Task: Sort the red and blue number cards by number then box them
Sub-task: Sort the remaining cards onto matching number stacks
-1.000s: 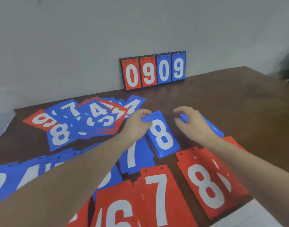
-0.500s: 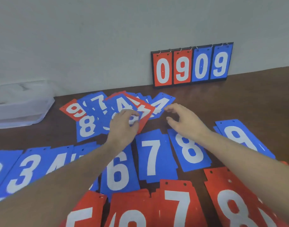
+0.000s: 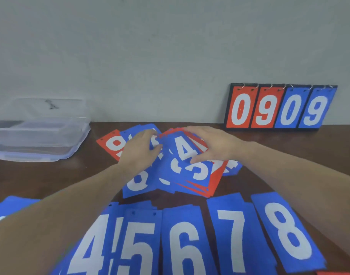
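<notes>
A loose pile of red and blue number cards (image 3: 192, 181) lies at the middle back of the brown table (image 3: 289, 155). On its top is a blue 4 card (image 3: 183, 150); my right hand (image 3: 213, 145) holds it, thumb on its face and fingers over its far edge. My left hand (image 3: 139, 153) grips the pile's left edge with curled fingers. A red 9 (image 3: 110, 143), a blue 8 (image 3: 136, 184) and a blue 3 (image 3: 199, 171) stick out of the pile. Nearer me lies a row of blue stacks: 4 (image 3: 94, 245), 5 (image 3: 138, 247), 6 (image 3: 186, 249), 7 (image 3: 233, 235), 8 (image 3: 287, 231).
A clear plastic box (image 3: 41, 139) stands at the back left against the wall. A flip scoreboard (image 3: 279, 108) reading 0909 leans on the wall at the back right. A red card's edge (image 3: 336, 273) shows at the bottom right.
My view has turned left, so the box has come into sight. Both hands left the blue 8 stack and moved back to the mixed pile, where they closed on its top cards.
</notes>
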